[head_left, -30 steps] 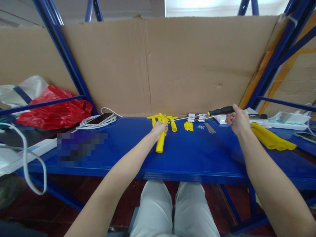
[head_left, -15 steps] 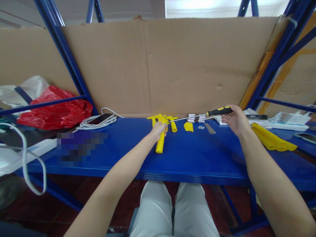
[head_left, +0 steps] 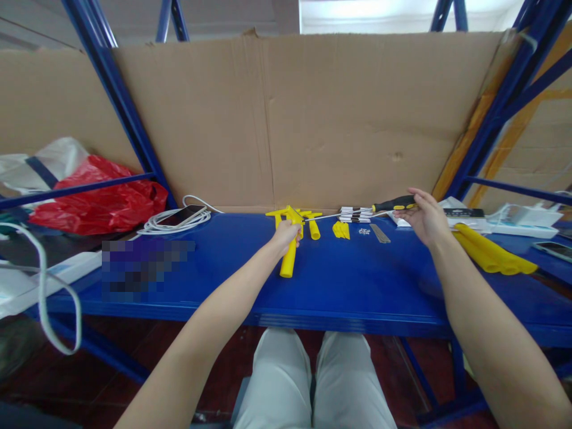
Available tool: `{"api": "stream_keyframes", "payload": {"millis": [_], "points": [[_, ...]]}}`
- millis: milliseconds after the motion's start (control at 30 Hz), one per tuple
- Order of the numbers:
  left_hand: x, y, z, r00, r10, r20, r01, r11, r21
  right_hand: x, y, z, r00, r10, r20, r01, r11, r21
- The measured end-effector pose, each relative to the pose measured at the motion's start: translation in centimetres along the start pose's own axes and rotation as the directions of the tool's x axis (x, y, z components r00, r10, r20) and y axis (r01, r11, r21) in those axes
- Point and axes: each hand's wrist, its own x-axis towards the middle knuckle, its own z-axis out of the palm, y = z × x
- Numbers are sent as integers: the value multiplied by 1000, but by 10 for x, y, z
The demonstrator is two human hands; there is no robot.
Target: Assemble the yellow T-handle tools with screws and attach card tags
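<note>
Closed around a yellow plastic tool with a tube-shaped handle (head_left: 288,262) is my left hand (head_left: 286,236), at the middle of the blue table. My right hand (head_left: 423,215) grips the black and yellow handle of a long screwdriver (head_left: 394,204). The screwdriver's shaft runs left, with its tip at the yellow tool beside my left fingers. Other yellow parts (head_left: 314,229) lie behind and beside that tool. Below the shaft are small yellow pieces (head_left: 341,230), a group of tiny screws (head_left: 364,231) and flat metal strips (head_left: 380,233).
Yellow tubes (head_left: 491,250) lie at the right, by a white power strip (head_left: 522,227) and a phone (head_left: 554,249). A coiled white cable (head_left: 179,221) and a red plastic bag (head_left: 102,193) are at the left. Cardboard (head_left: 330,119) stands behind the table (head_left: 339,280).
My right hand has shifted slightly left and its fingers on the screwdriver handle have changed position. The yellow tool in my left hand has moved very slightly left.
</note>
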Motion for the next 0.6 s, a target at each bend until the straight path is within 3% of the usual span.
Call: {"api": "stream_keyframes", "payload": {"millis": [233,500,600], "points": [[-4,6,-3,998,58,-6,-56,977,208,-8,-5,6,999,-5,-43,1,995,-100],[-8,8,-3,997,77,-7,-73,969,238,-7,6,1,983,-110,-144,41,909,-416],[-7,8,-3,997,74,-21,-67,971,229,-1,13,-5,986,-79,-144,23,933,-359]]}}
